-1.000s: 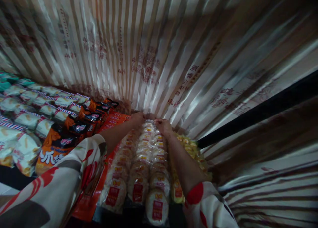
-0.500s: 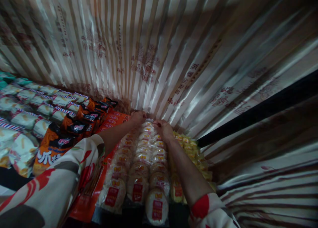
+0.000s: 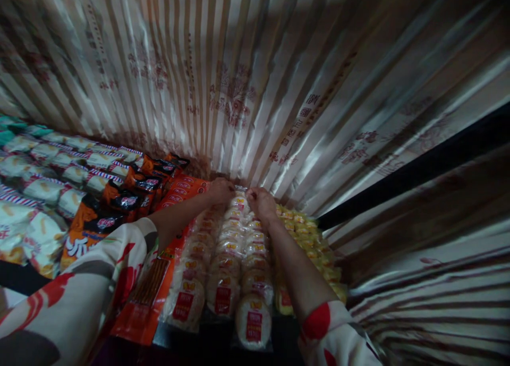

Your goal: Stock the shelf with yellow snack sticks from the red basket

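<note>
Rows of round white crackers in clear wrappers (image 3: 225,294), with red and yellow labels, run away from me. At their far end, a wrapped cracker (image 3: 240,200) stands between my hands. My left hand (image 3: 221,191) is closed at its left upper edge, fingers bent and partly hidden. Opposite it, my right hand (image 3: 262,203) is closed too, thumb and fingers pinched by the right upper edge. Dim light and distance blur the exact grip. Left of the rows lie orange bags (image 3: 137,318), one with a window showing brown sticks.
Yellow wrapped packets (image 3: 303,230) stand in rows to the right. Orange-and-black bags (image 3: 82,238) and white snack bags (image 3: 43,190) fill the left. A striped, pleated curtain (image 3: 239,74) rises right behind the goods. A dark bar (image 3: 414,167) slants along the right.
Both hands stay at the far end of the cracker rows with small finger shifts. The wrapped cracker between them shows more plainly. The view has shifted slightly.
</note>
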Motion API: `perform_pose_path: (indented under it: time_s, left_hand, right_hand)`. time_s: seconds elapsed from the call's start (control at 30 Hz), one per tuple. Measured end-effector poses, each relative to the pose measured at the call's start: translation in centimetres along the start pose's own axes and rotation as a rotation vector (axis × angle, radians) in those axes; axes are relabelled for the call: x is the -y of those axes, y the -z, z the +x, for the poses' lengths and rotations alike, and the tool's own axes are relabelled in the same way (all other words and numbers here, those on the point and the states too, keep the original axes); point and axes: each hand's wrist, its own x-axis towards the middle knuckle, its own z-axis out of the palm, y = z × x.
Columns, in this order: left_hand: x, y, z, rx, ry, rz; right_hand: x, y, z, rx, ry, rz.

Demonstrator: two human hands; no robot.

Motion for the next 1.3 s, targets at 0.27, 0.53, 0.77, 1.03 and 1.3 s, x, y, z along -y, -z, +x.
perform_pose_path:
  time_s: [0.27,0.53,0.77,1.03,1.3]
  left_hand:
    - [-1.3,0.7,-0.4,-0.016,0.12,-0.046]
    - [-1.1,0.3,-0.7,-0.049,0.103,-0.028]
    - [-1.0,0.2,-0.6,-0.065,0.091,-0.008]
    - [-0.9,0.1,-0.9,-0.086,0.042,-0.022]
    - [-0.3,-0.6,-1.0,-0.131,-0.033,-0.025]
  right_hand:
    - [0.6,0.4,-1.1,-0.141,-0.001,0.083]
    - [-0.2,0.3,-2.7,0.102,0.168,0.094]
    - [-0.1,0.2,-2.3,0.121,0.17,0.107]
    - [0.7,0.5,-3.4,0.034,0.265,0.089]
    - [1.2,-0.2,-3.6,-0.037,0.168,-0.017]
